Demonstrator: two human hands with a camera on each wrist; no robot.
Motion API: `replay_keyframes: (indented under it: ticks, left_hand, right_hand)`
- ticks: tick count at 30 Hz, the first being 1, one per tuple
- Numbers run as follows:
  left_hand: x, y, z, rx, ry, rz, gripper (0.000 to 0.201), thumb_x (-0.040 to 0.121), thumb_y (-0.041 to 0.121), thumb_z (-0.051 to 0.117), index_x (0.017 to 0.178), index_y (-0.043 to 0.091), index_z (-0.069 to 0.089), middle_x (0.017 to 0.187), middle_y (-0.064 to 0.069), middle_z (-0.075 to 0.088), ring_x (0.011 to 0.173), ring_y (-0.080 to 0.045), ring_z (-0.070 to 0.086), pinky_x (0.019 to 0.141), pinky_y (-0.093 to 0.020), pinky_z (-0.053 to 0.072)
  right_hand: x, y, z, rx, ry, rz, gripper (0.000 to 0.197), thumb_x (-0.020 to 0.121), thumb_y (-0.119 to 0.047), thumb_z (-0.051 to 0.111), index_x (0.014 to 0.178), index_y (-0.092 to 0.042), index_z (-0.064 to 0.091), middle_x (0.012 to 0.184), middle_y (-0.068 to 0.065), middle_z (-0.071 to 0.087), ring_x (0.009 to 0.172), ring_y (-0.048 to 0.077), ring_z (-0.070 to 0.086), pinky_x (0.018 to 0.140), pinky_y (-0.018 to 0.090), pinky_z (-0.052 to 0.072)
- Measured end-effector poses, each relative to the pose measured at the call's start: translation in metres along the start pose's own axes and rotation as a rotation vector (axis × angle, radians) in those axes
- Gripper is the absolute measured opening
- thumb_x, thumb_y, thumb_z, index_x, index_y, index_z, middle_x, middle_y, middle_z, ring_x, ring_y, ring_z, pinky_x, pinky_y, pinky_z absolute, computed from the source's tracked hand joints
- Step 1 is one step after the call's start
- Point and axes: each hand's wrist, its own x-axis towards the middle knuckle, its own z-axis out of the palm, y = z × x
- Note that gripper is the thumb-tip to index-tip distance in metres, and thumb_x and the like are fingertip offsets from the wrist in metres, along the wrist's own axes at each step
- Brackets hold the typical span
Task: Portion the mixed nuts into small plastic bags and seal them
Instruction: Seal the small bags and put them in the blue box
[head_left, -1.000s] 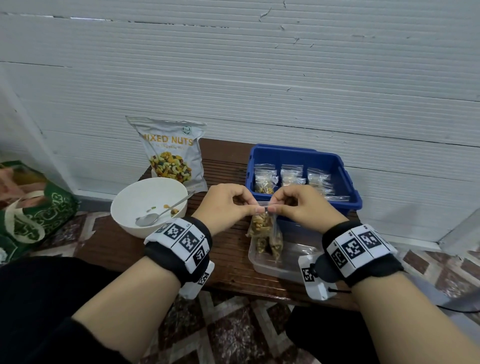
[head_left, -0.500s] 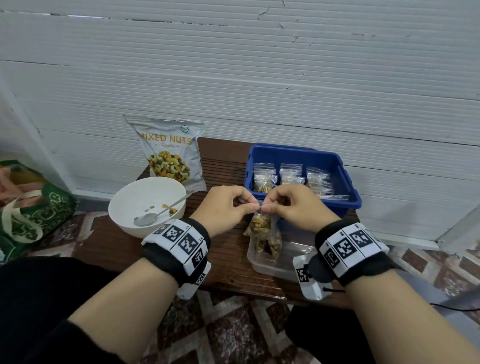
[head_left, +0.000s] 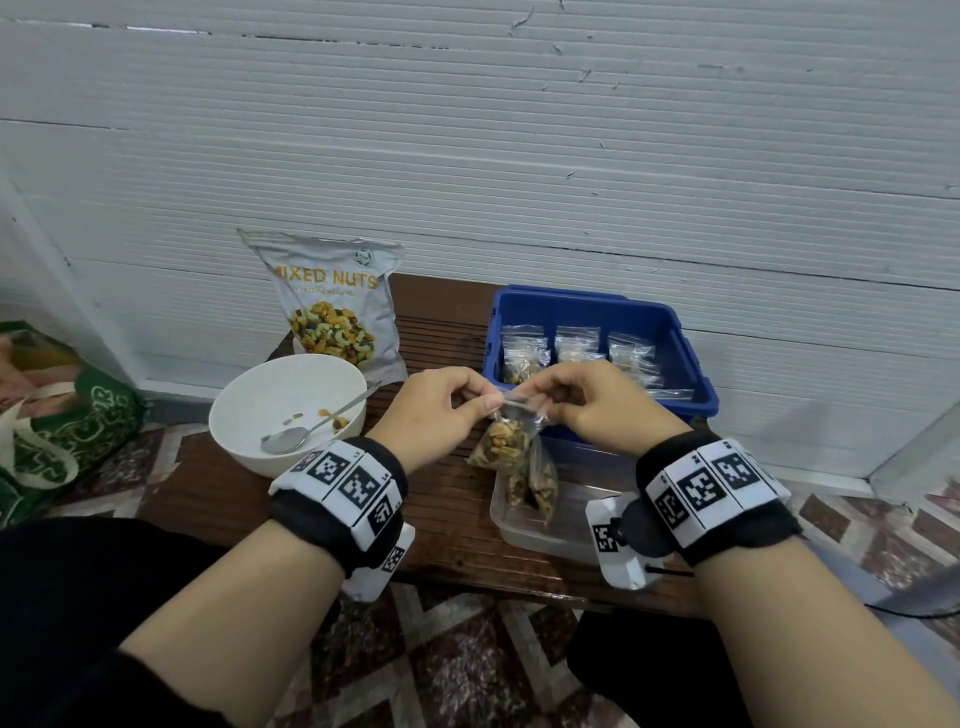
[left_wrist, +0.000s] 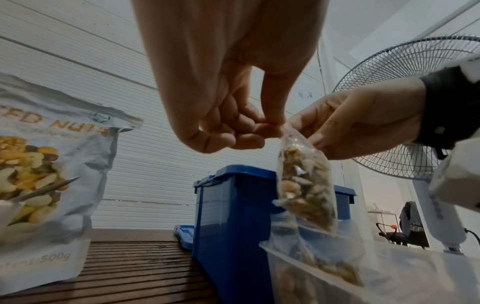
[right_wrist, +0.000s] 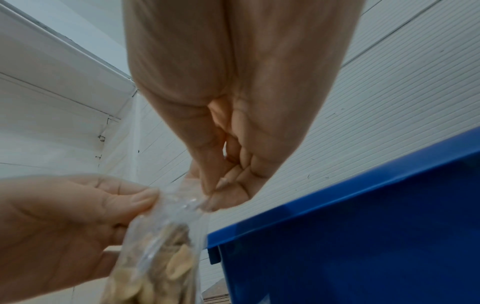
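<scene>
**Sealing a filled bag, with little left in the bowl**

The left hand (head_left: 439, 410) and the right hand (head_left: 597, 402) each pinch a top corner of one small plastic bag of nuts (head_left: 504, 441), both in a closed grip on its zip strip. The bag hangs in the air at the centre of the head view, just above a clear plastic tub (head_left: 550, 525) that holds another nut-filled bag (head_left: 543, 483). Whether the zip is pressed fully shut cannot be told — the strip is mostly hidden by the fingertips.

Done so far, judging by what lies about: rows of small bags (head_left: 576, 345) stand in the blue crate (head_left: 691, 364) at about 1 o'clock from the hands. Some hold nuts; others look pale and may be empty.

The white bowl (head_left: 244, 410) at 9 o'clock holds a spoon (head_left: 311, 428) and only a few stray nuts, so this portioned batch looks nearly used up. The mixed nuts pouch (head_left: 337, 306) stands at 11 o'clock on the wooden worktop (head_left: 447, 525); how full it is cannot be seen.

Left to do, likely: finish this seal and set the bag down.
</scene>
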Motion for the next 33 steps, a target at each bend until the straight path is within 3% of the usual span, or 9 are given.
replay_keyframes:
  ticks: [5,9,14,16,18,21,24,29,33]
  left_hand:
    - [0.0,-0.001,-0.004,-0.019,0.011,0.016,0.018,0.091,0.022,0.065,0.076,0.032,0.061,0.076,0.016,0.065,0.07,0.01,0.056,0.069,-0.008,0.041]
    - [0.0,0.004,-0.007,-0.043,0.026,0.046,0.014,0.09,0.02,0.065,0.078,0.027,0.063,0.075,0.016,0.064,0.068,0.013,0.055,0.067,-0.005,0.041]
    - [0.006,0.01,-0.014,-0.169,0.077,0.047,0.006,0.088,0.028,0.067,0.083,0.025,0.069,0.084,0.01,0.07,0.077,0.006,0.061,0.073,-0.008,0.045]
    - [0.011,0.009,-0.018,-0.217,0.116,0.027,0.019,0.091,0.032,0.062,0.086,0.017,0.072,0.084,0.009,0.071,0.081,0.0,0.063,0.076,-0.011,0.045]
    - [0.018,0.005,-0.02,-0.238,0.154,-0.024,0.031,0.094,0.035,0.056,0.088,0.011,0.073,0.082,0.011,0.07,0.079,0.0,0.062,0.082,-0.017,0.045]
    - [0.03,-0.006,-0.017,-0.236,0.168,-0.105,0.034,0.098,0.035,0.051,0.092,0.009,0.072,0.084,0.013,0.069,0.077,-0.001,0.061,0.083,-0.021,0.045]
    - [0.042,-0.019,-0.012,-0.207,0.171,-0.165,0.025,0.097,0.033,0.052,0.097,0.015,0.069,0.096,0.007,0.069,0.092,-0.011,0.062,0.087,-0.025,0.047]
    - [0.058,-0.034,0.0,-0.225,0.122,-0.194,0.016,0.095,0.03,0.057,0.108,0.022,0.061,0.102,0.011,0.061,0.09,0.004,0.053,0.076,-0.006,0.04]
    - [0.069,-0.04,0.007,-0.304,0.121,-0.223,0.018,0.094,0.031,0.059,0.11,0.023,0.059,0.099,0.01,0.06,0.094,-0.004,0.058,0.084,-0.017,0.046]
  right_hand:
    - [0.0,0.001,-0.001,0.004,0.036,0.033,0.018,0.089,0.0,0.061,0.098,-0.012,0.07,0.089,0.004,0.069,0.075,0.002,0.061,0.066,0.005,0.045]
    - [0.001,-0.002,0.002,-0.068,0.088,0.016,0.014,0.089,-0.005,0.062,0.091,-0.017,0.07,0.081,0.0,0.068,0.074,0.008,0.06,0.062,0.005,0.044]
    - [0.005,-0.017,-0.008,-0.168,0.122,-0.01,0.01,0.089,-0.018,0.065,0.081,-0.014,0.069,0.07,-0.008,0.062,0.064,0.004,0.053,0.057,0.007,0.039]
    - [0.008,-0.024,-0.021,-0.181,0.164,-0.008,0.012,0.089,-0.02,0.066,0.079,-0.014,0.07,0.07,-0.003,0.063,0.063,0.007,0.053,0.056,0.009,0.039]
    - [0.014,-0.032,-0.039,-0.217,0.177,0.011,0.015,0.088,-0.023,0.067,0.08,-0.012,0.071,0.073,0.006,0.067,0.064,0.012,0.054,0.061,0.02,0.043]
    - [0.03,-0.043,-0.07,-0.287,0.181,0.043,0.015,0.086,-0.023,0.069,0.08,-0.01,0.072,0.075,0.01,0.069,0.066,0.016,0.056,0.064,0.027,0.045]
    - [0.057,-0.049,-0.088,-0.46,0.089,0.072,0.01,0.085,-0.022,0.07,0.08,-0.013,0.073,0.068,-0.005,0.065,0.066,0.008,0.057,0.061,0.018,0.045]
    - [0.113,-0.037,-0.077,-0.817,-0.224,0.151,0.003,0.083,-0.021,0.072,0.085,-0.019,0.071,0.071,-0.011,0.062,0.079,0.011,0.058,0.076,0.028,0.048]
    - [0.151,-0.017,-0.06,-0.889,-0.446,0.178,0.011,0.081,-0.022,0.075,0.075,-0.026,0.066,0.084,-0.005,0.069,0.081,0.012,0.061,0.081,0.032,0.051]
